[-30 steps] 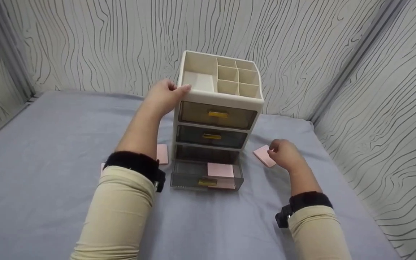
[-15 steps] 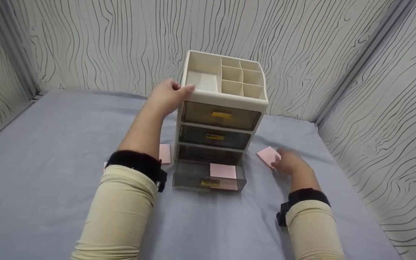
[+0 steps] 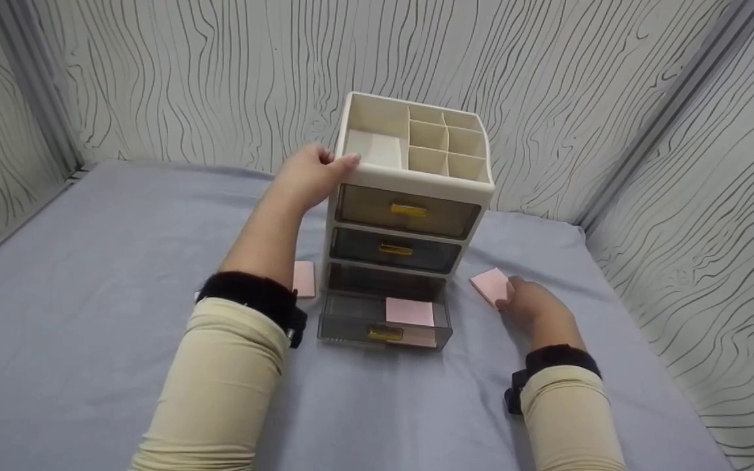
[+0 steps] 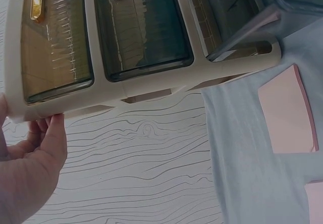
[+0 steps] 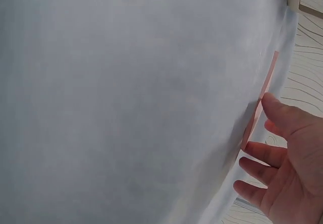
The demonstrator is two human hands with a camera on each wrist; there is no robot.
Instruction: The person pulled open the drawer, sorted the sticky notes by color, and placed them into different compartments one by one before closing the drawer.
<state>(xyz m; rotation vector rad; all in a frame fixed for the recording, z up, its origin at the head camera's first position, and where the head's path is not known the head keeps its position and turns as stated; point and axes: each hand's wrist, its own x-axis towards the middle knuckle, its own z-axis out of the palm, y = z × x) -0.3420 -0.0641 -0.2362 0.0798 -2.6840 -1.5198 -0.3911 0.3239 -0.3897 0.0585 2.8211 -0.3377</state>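
A cream desktop organizer [image 3: 411, 190] with smoky drawers and gold handles stands in the middle of the head view. My left hand [image 3: 308, 175] grips its top left edge, thumb over the front rim and fingers at the side. The lowest drawer [image 3: 351, 327] is pulled out, and a pink sticky note pad [image 3: 410, 311] lies in its right half. To the right of the organizer, my right hand [image 3: 534, 304] pinches another pink sticky note pad [image 3: 489, 286] by its near right edge. In the right wrist view that pad [image 5: 267, 78] appears edge-on between thumb and index finger.
Left of the organizer lies a pink pad [image 3: 304, 280], and a further pink pad [image 4: 315, 196] shows partly in the left wrist view. A grey-blue cloth [image 3: 122, 248] covers the table. Wood-grain patterned panels [image 3: 233, 78] stand behind and at the sides.
My right hand has shifted from above the right-hand pad to its near right edge and taken hold of it. My left hand keeps its grip on the organizer; the head view has turned slightly.
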